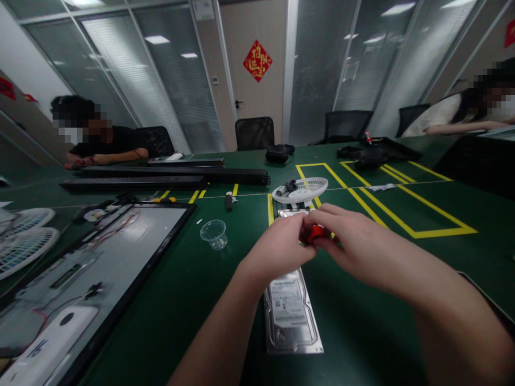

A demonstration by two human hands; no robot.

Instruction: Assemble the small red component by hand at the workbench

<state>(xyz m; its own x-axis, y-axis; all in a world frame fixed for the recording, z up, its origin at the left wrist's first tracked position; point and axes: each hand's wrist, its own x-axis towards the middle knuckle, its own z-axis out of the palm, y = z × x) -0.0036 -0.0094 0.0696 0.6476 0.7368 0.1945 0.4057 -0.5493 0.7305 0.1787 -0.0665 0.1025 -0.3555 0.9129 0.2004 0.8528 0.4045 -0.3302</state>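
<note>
Fingers [325, 217] and thumb of the right hand [356, 236] are closed around a small red object [316, 233], which is held above the table [173, 300] at the centre of the view. The left hand [279, 246] is held directly against the right, with its fingers bent toward the same object. Its fingertips are largely hidden, so its grip cannot be determined. The far end of the red object is likewise concealed.

A silver hard drive [290, 308] is positioned flat on the table below the hands, label side up, its far end covered by them. A second silver unit [289, 213] is partly visible beyond the hands, near a white lattice basket [311, 186] in which small dark parts are contained. A clear plastic cup [214, 235] is placed upright to the left of the hands. Farther left, a large display panel [132, 236] is laid flat, with a white device [52, 343] rested on its near end. Long black bars [173, 174] are placed across the table beyond the panel. Two other people are seated at the far side, one at left [120, 142], one at right [438, 115].
</note>
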